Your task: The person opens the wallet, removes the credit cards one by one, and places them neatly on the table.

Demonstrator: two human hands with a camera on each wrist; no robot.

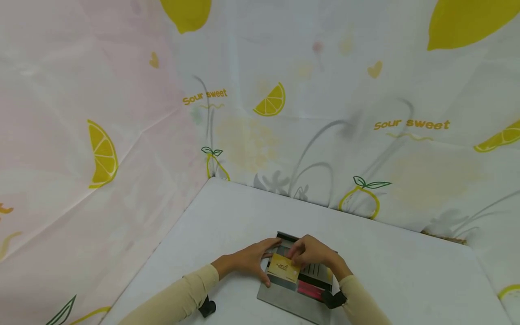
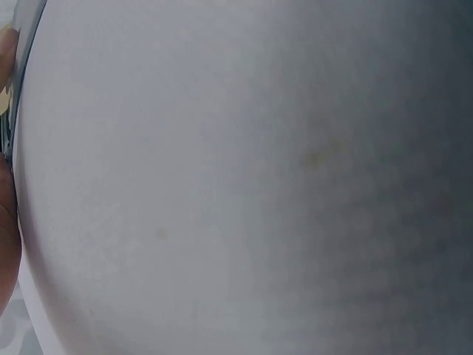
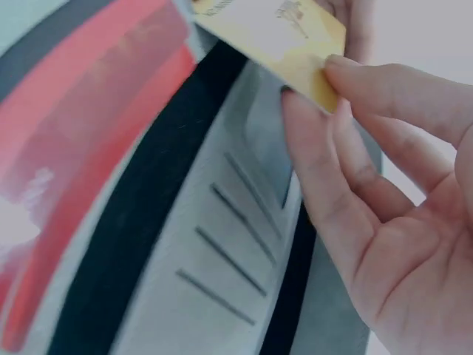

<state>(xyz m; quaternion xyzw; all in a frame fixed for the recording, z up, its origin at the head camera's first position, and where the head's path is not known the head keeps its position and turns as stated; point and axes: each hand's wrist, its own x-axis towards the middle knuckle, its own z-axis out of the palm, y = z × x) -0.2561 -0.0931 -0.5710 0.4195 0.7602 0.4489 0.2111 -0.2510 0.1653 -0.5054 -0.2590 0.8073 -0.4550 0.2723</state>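
1. Right now, your right hand point(image 1: 310, 250) pinches the yellow card point(image 1: 284, 267) between thumb and fingers, at lower centre of the head view, over the left part of the grey holder point(image 1: 284, 295).
2. Your left hand point(image 1: 252, 262) lies along the holder's left side, thumb and fingers spread apart around the card's left edge.
3. You look partway through: the pink piece point(image 1: 310, 290) lies within the holder, just right of the card, while the card is in your grip.
4. The card's handling seems what is left; whether it is going in or coming out, you cannot tell from these views.
5. Watch the card's tilted edge at upper centre of the right wrist view: it reaches near the black strip point(image 3: 162, 163) and the slotted panel point(image 3: 170, 303), and a corner could catch.
6. For room, you have white tabletop point(image 1: 406, 271) to the right and left; the patterned wall point(image 1: 308, 135) meets its far edge, well apart from your hands.
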